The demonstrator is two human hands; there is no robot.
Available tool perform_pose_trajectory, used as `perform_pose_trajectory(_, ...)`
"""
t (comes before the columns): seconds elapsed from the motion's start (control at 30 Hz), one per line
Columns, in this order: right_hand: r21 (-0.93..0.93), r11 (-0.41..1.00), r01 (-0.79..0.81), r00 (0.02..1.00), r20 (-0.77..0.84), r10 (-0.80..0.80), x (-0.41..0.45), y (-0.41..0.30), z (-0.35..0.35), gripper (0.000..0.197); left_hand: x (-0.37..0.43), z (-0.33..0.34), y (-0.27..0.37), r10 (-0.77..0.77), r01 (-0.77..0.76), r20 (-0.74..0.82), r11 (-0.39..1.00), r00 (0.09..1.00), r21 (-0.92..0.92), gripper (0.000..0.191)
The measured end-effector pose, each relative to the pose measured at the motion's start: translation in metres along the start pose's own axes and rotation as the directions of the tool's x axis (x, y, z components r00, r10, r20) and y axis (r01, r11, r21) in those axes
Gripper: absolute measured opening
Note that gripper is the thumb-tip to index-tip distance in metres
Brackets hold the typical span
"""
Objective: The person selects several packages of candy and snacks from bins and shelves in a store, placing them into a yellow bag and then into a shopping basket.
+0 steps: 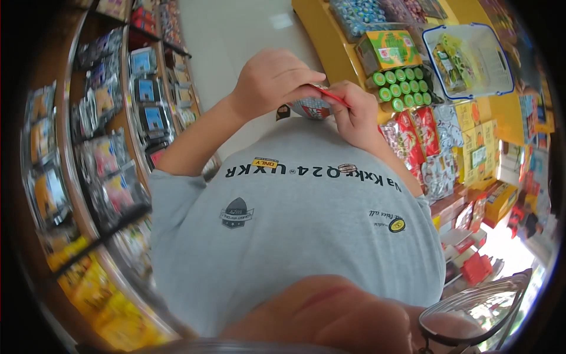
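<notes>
My left hand [272,84] is curled around one end of a thin red-edged packet [328,94] in front of my belly. Fingers and thumb of my right hand [357,114] pinch its other end. The packet is seen nearly edge-on, so its face is mostly hidden. Just below it shows a grey patterned surface with red and white print [313,109]; I cannot tell whether it belongs to the packet or lies behind it. My grey printed T-shirt [287,199] fills the middle of the view.
Shelves [73,132] of bagged goods [152,119] run along my left. At right, a yellow display stand [327,40] holds green-lidded containers [400,88], a green and yellow carton [391,48] and red packets [424,132]. A clear basket with blue rim [468,95] contains packets. Pale floor [239,26] lies ahead.
</notes>
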State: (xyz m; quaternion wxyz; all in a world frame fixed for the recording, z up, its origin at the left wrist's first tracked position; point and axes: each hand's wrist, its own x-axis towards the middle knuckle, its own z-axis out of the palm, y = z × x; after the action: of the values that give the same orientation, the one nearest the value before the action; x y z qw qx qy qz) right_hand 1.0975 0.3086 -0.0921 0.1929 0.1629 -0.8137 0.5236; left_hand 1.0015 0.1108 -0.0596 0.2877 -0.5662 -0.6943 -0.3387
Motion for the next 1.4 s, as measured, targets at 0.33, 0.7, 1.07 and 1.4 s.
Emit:
perform_pose_trajectory(0.33,-0.329,0.937,-0.118,0.992,-0.075,0.099,0.1,0.036,0.029,0.012,0.02,0.012,-0.15,-0.267,0.389,0.288,0.724,0.92,-0.57,0.023)
perform_pose_trajectory(0.7,-0.32,0.838,-0.442,0.891,-0.267,0.368,0.116,0.066,0.01,0.013,0.044,0.085,-0.203,-0.374,0.737,0.661,0.099,0.651,-0.669,0.01)
perform_pose_trajectory(1.07,-0.253,0.807,-0.533,0.828,-0.349,0.438,0.073,0.065,-0.022,0.018,0.093,0.107,-0.171,0.197,0.38,0.706,0.729,0.68,-0.569,0.012)
perform_pose_trajectory(1.4,-0.429,0.795,-0.428,0.891,-0.345,0.294,0.059,0.058,-0.05,0.015,0.117,0.123,-0.138,0.154,0.341,0.684,0.776,0.713,-0.531,0.01)
